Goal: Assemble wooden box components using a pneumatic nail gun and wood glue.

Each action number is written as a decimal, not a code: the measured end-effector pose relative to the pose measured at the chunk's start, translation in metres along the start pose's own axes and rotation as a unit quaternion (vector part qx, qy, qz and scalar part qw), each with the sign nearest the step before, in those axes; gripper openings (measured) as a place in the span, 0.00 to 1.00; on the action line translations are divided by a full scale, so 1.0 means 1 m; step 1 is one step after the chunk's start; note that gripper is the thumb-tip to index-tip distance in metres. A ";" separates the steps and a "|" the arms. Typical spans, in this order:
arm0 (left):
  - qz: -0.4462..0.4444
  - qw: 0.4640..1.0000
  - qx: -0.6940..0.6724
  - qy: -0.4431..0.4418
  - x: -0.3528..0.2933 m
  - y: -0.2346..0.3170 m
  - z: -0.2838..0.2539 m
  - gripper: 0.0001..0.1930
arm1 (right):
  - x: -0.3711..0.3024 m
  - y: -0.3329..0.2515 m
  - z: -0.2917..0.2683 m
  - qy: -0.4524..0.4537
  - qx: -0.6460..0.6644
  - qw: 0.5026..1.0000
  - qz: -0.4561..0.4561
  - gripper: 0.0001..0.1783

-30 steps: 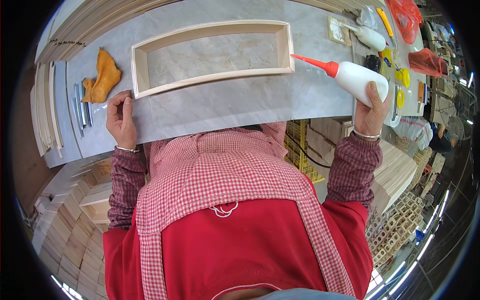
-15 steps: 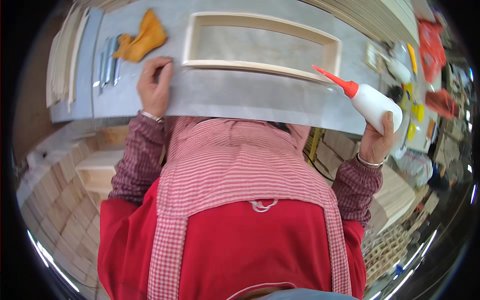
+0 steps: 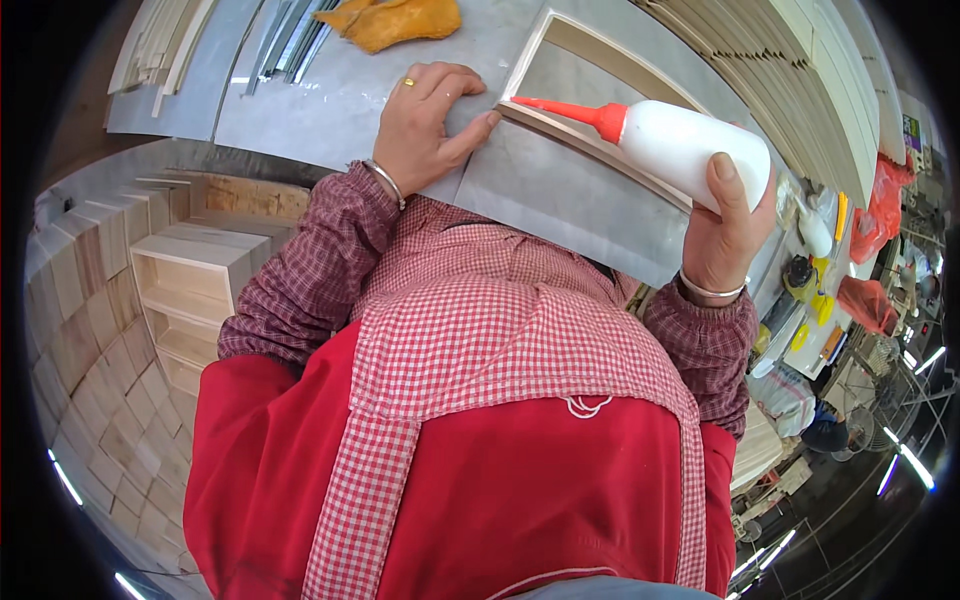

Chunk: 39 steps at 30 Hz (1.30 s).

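Observation:
A white squeeze bottle (image 3: 690, 150) with a long red nozzle lies tilted sideways in my right hand (image 3: 735, 215), whose thumb presses along its near side. The nozzle tip points left, at the near left corner of a pale rectangular wooden frame (image 3: 590, 45) lying on the grey worktop. Just left of that corner rests my left hand (image 3: 428, 125), fingers bent and thumb apart, holding nothing. Its thumb tip is beside the corner; I cannot tell whether they touch. The bottle and right hand hide part of the frame's near rail.
A crumpled orange-yellow cloth (image 3: 410, 25) lies at the far left, beside thin metallic strips (image 3: 290, 45). Long wooden slats (image 3: 780, 60) are stacked behind the frame. Another white bottle (image 3: 815, 232) and a red plastic bag (image 3: 878, 215) are at the right. Wooden boxes (image 3: 185, 290) stand below the worktop.
My right hand has brought the nozzle tip to the frame's left corner. My left hand has moved from near the cloth to beside that corner, its fingers loosening. The whole view has turned.

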<state>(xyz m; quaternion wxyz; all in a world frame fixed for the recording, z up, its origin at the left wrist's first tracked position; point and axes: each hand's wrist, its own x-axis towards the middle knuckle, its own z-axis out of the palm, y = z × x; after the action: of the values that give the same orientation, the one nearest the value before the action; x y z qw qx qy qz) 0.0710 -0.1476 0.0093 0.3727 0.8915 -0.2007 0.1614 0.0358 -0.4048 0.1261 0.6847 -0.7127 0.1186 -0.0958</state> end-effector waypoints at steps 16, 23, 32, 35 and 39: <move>0.015 1.000 0.013 -0.007 0.002 0.002 0.000 0.12 | -0.024 -0.007 -0.072 0.091 -0.010 0.996 -0.014 0.25; 0.011 1.000 0.011 -0.026 0.002 0.006 0.000 0.12 | -0.046 -0.005 -0.125 0.162 -0.001 0.987 -0.022 0.24; -0.019 0.998 0.034 -0.051 -0.001 0.008 0.000 0.14 | -0.072 -0.004 -0.172 0.268 -0.034 0.962 -0.040 0.24; -0.022 0.997 0.033 -0.059 -0.002 0.008 -0.001 0.14 | -0.076 -0.004 -0.181 0.282 -0.036 0.958 -0.038 0.24; -0.028 0.997 0.034 -0.066 -0.001 0.007 -0.001 0.15 | -0.079 -0.002 -0.189 0.297 -0.033 0.954 -0.040 0.24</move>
<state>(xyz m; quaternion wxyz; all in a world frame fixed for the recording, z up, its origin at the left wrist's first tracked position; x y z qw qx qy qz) 0.0666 -0.1510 0.0136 0.3329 0.9176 -0.1938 0.0984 -0.0957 -0.5616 0.1385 0.5905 -0.6783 0.2912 -0.3262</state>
